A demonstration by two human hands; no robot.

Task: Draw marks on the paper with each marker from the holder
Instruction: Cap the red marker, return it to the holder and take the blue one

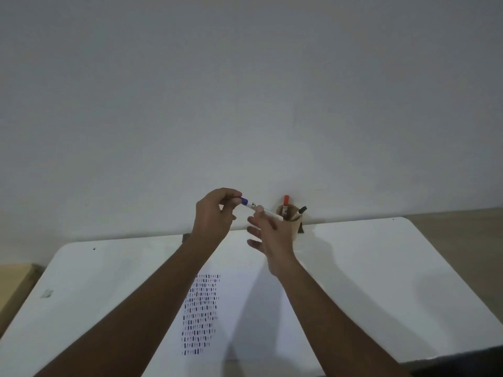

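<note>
Above the far edge of the white table (367, 257), both of the person's hands are raised and meet on one marker. The left hand (213, 216) has its fingertips pinched on the blue cap (244, 201), while the right hand (272, 232) holds the white barrel of the blue marker (265, 212) with thumb and forefinger, its other fingers spread loose below. The marker lies nearly level, tilted down toward the right, with the cap end to the left; I cannot tell whether the cap is fully seated or partly drawn off. Just behind the right hand, against the pale wall (245, 91), stands the brown cylindrical holder (295, 227), its lower part hidden by the hand. A red marker (285, 204) stands upright in it, cap up, and a black-capped marker (301, 210) leans toward the right side of the rim. Below the hands, nearer the person, the paper (245, 308) lies flat on the table, hard to separate from the white surface at its edges. Its left part carries a tall block of short vertical marks (201, 314) in close rows, mostly dark blue with some reddish ones mixed in. Both forearms reach in from the lower corners, the left one crossing over the left edge of the marked block. A tan surface (13, 284) shows beyond the table's left side.
</note>
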